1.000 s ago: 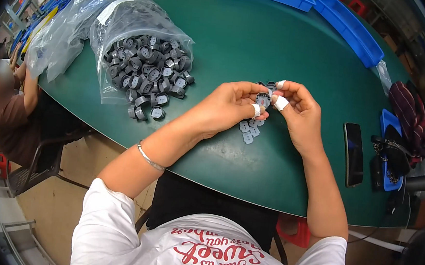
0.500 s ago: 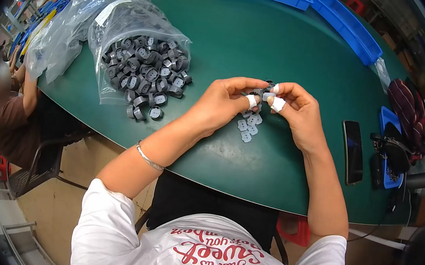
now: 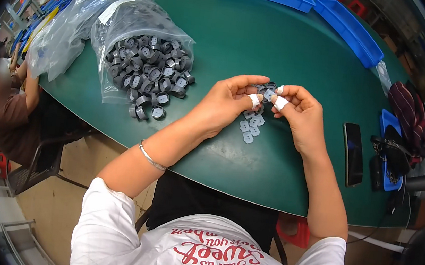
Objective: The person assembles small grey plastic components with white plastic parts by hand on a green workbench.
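My left hand [image 3: 225, 103] is closed, its thumb and forefinger gripping a small dark grey plastic part that is mostly hidden by the fingers. Facing it, my right hand [image 3: 300, 113] pinches a small light grey plastic plate [image 3: 268, 94] against that part. White tape wraps fingertips on both hands. Below the fingers, several flat light grey plates [image 3: 250, 128] lie loose on the green table [image 3: 210, 155]. To the left, many dark grey round plastic caps [image 3: 149, 69] spill out of a clear plastic bag [image 3: 105, 77].
A phone [image 3: 352, 153] lies to the right, near a blue tray [image 3: 391, 120] with a dark pouch and striped cloth. Blue bins [image 3: 350, 30] line the far edge. At far left sits another person [image 3: 9, 116], beside a second clear bag [image 3: 58, 44].
The light grey plate has tilted and shows more of its face between my fingertips. Both hands stay in nearly the same place. The whole view has shifted slightly.
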A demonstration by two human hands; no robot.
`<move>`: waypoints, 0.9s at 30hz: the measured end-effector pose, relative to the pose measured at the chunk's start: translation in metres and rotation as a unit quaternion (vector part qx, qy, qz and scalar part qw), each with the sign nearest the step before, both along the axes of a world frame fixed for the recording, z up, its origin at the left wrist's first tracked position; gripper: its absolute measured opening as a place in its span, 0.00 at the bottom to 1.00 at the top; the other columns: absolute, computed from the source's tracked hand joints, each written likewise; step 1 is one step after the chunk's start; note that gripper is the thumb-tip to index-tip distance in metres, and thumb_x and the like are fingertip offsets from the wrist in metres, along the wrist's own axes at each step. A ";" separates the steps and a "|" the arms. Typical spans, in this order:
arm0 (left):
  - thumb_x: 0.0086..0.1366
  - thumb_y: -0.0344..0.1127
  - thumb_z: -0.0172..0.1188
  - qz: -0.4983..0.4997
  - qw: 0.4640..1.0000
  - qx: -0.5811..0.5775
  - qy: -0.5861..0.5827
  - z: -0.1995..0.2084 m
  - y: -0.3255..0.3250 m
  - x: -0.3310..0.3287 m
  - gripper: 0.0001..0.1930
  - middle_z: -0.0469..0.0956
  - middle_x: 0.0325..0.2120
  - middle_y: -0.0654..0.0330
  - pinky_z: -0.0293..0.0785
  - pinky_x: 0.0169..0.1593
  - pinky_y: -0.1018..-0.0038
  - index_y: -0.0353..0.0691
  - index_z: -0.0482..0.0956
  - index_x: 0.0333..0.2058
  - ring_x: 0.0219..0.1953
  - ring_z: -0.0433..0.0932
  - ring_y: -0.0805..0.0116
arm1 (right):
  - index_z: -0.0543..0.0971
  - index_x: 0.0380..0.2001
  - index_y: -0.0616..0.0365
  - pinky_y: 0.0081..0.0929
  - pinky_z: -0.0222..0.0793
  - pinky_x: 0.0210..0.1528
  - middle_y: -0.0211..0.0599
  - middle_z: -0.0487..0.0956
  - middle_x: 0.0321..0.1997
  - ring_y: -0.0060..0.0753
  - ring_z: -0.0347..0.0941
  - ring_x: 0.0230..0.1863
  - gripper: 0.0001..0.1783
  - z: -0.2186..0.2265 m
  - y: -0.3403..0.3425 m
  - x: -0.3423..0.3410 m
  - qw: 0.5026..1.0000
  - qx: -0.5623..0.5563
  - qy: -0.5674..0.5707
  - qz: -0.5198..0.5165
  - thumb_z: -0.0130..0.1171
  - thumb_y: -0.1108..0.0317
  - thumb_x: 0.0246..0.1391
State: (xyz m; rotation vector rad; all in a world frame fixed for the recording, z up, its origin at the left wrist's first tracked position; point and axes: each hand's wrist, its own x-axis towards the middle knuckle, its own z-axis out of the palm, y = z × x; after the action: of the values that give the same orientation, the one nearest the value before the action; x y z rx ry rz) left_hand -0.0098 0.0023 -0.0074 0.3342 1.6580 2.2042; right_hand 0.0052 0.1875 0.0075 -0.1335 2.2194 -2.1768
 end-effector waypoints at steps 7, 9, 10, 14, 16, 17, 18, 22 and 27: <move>0.61 0.21 0.55 0.010 0.999 0.021 -0.036 0.000 0.004 0.002 0.18 0.75 0.40 0.55 0.75 0.51 0.76 0.28 0.69 0.51 0.44 0.78 0.69 | 0.76 0.34 0.66 0.16 0.68 0.31 0.31 0.78 0.30 0.16 0.72 0.30 0.06 -0.003 -0.005 0.003 0.999 0.039 0.010 -0.034 0.59 0.78 0.52; 0.61 0.21 0.55 0.009 1.000 0.015 -0.025 0.001 0.007 0.002 0.18 0.76 0.42 0.54 0.75 0.50 0.76 0.27 0.68 0.51 0.44 0.78 0.68 | 0.75 0.33 0.66 0.16 0.68 0.30 0.31 0.77 0.29 0.15 0.71 0.29 0.05 -0.002 -0.005 0.004 0.998 0.026 0.014 -0.056 0.59 0.78 0.52; 0.61 0.21 0.55 0.010 0.999 0.016 -0.026 0.000 0.006 0.002 0.18 0.76 0.42 0.54 0.75 0.50 0.76 0.27 0.68 0.51 0.44 0.78 0.68 | 0.75 0.33 0.66 0.16 0.68 0.30 0.31 0.77 0.29 0.15 0.71 0.29 0.05 -0.002 -0.005 0.004 0.998 0.026 0.013 -0.055 0.59 0.78 0.52; 0.61 0.20 0.54 0.003 1.000 0.000 0.012 -0.005 0.004 0.000 0.17 0.76 0.43 0.53 0.75 0.50 0.75 0.27 0.68 0.50 0.44 0.78 0.69 | 0.76 0.33 0.66 0.15 0.67 0.30 0.30 0.77 0.28 0.15 0.71 0.28 0.05 -0.003 -0.007 0.006 0.998 0.046 0.014 -0.042 0.58 0.78 0.52; 0.61 0.20 0.54 0.003 1.000 -0.007 0.021 -0.004 0.004 0.000 0.17 0.75 0.43 0.53 0.76 0.50 0.75 0.27 0.68 0.49 0.44 0.78 0.69 | 0.77 0.33 0.66 0.15 0.67 0.30 0.29 0.77 0.28 0.15 0.71 0.28 0.04 -0.003 -0.006 0.006 0.997 0.060 0.015 -0.035 0.58 0.78 0.52; 0.61 0.20 0.54 0.005 1.000 -0.013 0.017 -0.003 0.004 0.000 0.16 0.75 0.42 0.54 0.76 0.50 0.75 0.27 0.69 0.49 0.44 0.78 0.69 | 0.77 0.33 0.66 0.15 0.67 0.30 0.29 0.77 0.28 0.15 0.71 0.28 0.04 -0.004 -0.005 0.006 0.997 0.073 0.026 -0.028 0.58 0.79 0.52; 0.61 0.20 0.54 0.007 1.000 -0.019 0.014 -0.002 0.005 0.000 0.16 0.75 0.42 0.54 0.76 0.50 0.76 0.27 0.69 0.49 0.43 0.78 0.70 | 0.77 0.33 0.66 0.15 0.68 0.30 0.29 0.77 0.28 0.14 0.71 0.28 0.04 -0.004 -0.004 0.006 0.995 0.086 0.036 -0.020 0.58 0.79 0.52; 0.60 0.20 0.54 0.013 0.999 -0.026 0.028 -0.006 0.005 0.001 0.16 0.75 0.41 0.54 0.75 0.49 0.76 0.27 0.70 0.48 0.43 0.78 0.70 | 0.77 0.32 0.66 0.15 0.68 0.31 0.28 0.77 0.28 0.14 0.71 0.28 0.04 -0.003 -0.005 0.006 0.992 0.113 0.042 -0.020 0.57 0.79 0.52; 0.59 0.20 0.54 0.004 0.995 -0.074 0.067 -0.006 0.006 0.003 0.16 0.75 0.41 0.54 0.75 0.49 0.77 0.27 0.70 0.48 0.42 0.78 0.70 | 0.77 0.34 0.66 0.17 0.71 0.33 0.32 0.78 0.30 0.18 0.73 0.29 0.05 -0.004 -0.009 0.006 0.995 0.090 0.016 -0.028 0.57 0.79 0.52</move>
State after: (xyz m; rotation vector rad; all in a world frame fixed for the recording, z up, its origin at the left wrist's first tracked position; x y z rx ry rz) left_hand -0.0068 0.0080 -0.0136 0.4449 1.8851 2.0897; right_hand 0.0109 0.1790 0.0034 -0.1023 2.4518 -1.9991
